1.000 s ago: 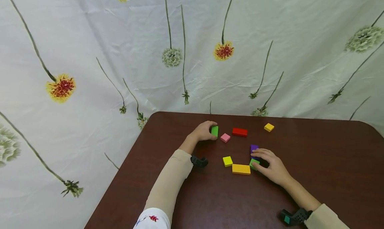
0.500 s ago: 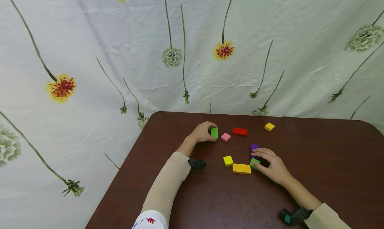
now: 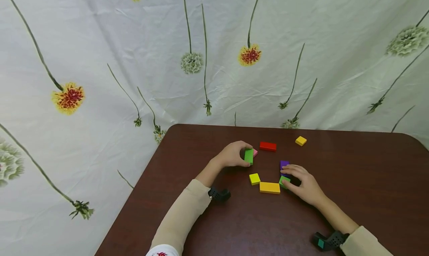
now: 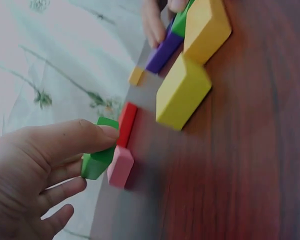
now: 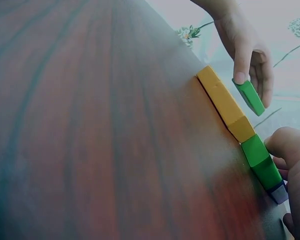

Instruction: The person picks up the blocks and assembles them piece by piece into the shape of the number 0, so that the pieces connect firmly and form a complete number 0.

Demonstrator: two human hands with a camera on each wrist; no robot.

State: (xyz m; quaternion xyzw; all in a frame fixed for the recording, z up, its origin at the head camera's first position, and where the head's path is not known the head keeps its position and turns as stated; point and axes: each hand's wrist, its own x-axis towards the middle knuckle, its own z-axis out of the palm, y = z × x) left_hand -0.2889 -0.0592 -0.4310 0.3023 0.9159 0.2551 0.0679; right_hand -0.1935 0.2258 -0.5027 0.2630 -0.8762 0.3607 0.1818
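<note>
My left hand [image 3: 232,155] pinches a green rectangular block [image 3: 248,156] between thumb and fingers. In the left wrist view this green block [image 4: 95,166] is held close to a pink block [image 4: 121,167], which it partly covers in the head view. My right hand [image 3: 306,186] rests at the table with its thumb against a smaller green block [image 3: 283,180] and its fingers over a purple block [image 3: 284,163]. Those two blocks adjoin, and an orange block [image 3: 269,187] meets the green one's corner. A yellow block [image 3: 254,179] sits at the orange block's left end.
Behind the blocks lie a red block [image 3: 268,146] and, farther right, a small yellow-orange block [image 3: 301,141]. The brown table [image 3: 362,181] ends at a flowered cloth [image 3: 221,81] hanging behind it. Each wrist wears a dark strap.
With the green rectangular block in its grip, my left hand has moved right and nearer to me, now overlapping the pink block. The right hand stays in place.
</note>
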